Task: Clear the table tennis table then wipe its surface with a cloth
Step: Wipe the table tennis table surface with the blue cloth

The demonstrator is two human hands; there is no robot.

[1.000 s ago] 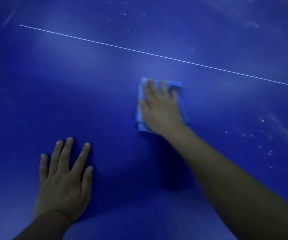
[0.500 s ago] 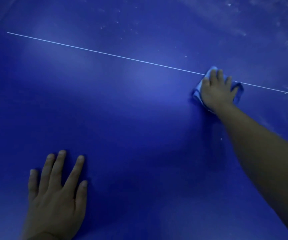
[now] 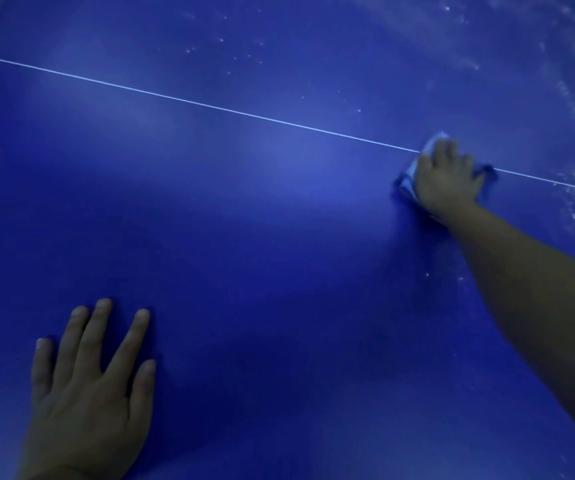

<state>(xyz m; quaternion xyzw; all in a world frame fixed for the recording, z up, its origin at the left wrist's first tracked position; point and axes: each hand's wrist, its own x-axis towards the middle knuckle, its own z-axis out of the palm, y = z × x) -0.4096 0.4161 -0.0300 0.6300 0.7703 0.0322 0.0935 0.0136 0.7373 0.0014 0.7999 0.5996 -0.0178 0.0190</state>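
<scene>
Cloth [image 3: 409,178] mostly hidden — right hand [image 3: 447,183] covers it.

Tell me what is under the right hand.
A light blue cloth, bunched, pressed flat on the table by the right hand. The white line runs beneath them; that stretch and most of the cloth are covered.

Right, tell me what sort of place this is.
Probably a games room, though only a table tennis table shows: blue top, thin white line, dusty specks near the cloth.
</scene>
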